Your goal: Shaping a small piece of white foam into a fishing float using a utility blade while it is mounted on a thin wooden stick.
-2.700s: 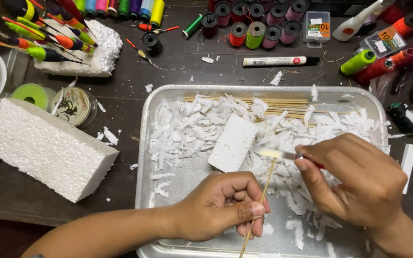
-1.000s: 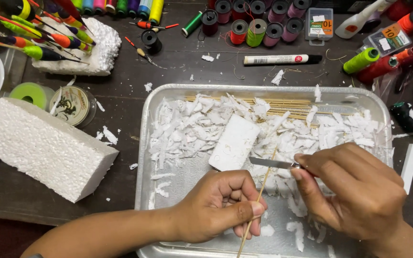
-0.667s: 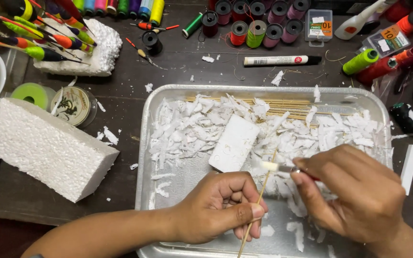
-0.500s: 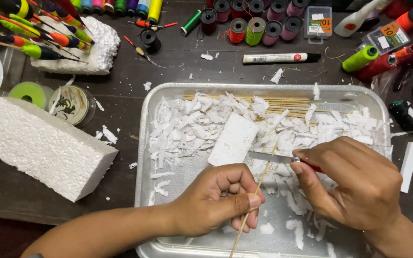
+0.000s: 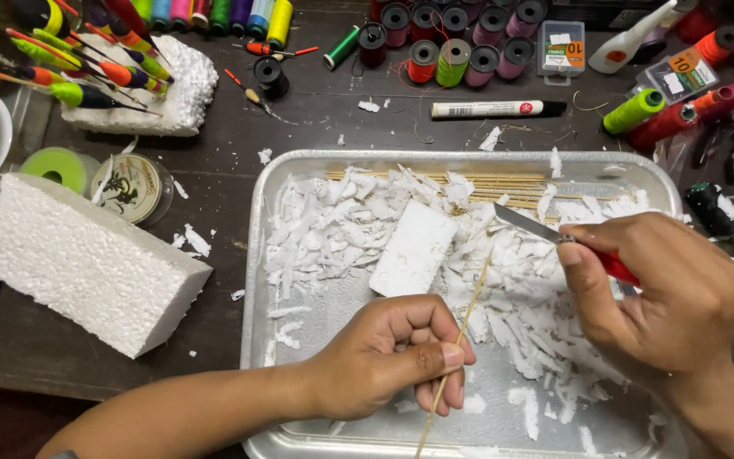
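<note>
Thin wooden stick (image 5: pixel 460 327) sits pinched between thumb and fingers of the left hand (image 5: pixel 388 357), closed tight on it, over the near middle of the metal tray (image 5: pixel 252 280). Stick slants up and to the right, tip among the white foam shavings (image 5: pixel 333 225).

Right hand (image 5: pixel 669 297) is wrapped shut around a red-handled knife (image 5: pixel 554 234); blade points far-left, clear of the stick, above the shavings.

Small flat foam piece (image 5: pixel 414 248) lies in the tray just left of the stick tip. Bundle of bamboo skewers (image 5: pixel 503 183) along the tray's far edge, partly under shavings.

Left of the tray: big foam block (image 5: pixel 78 263) on the dark table (image 5: pixel 231 127). Far left: foam chunk stuck with painted floats (image 5: pixel 87 59). Far side: thread spools (image 5: pixel 452 42), white marker (image 5: pixel 494 109).
</note>
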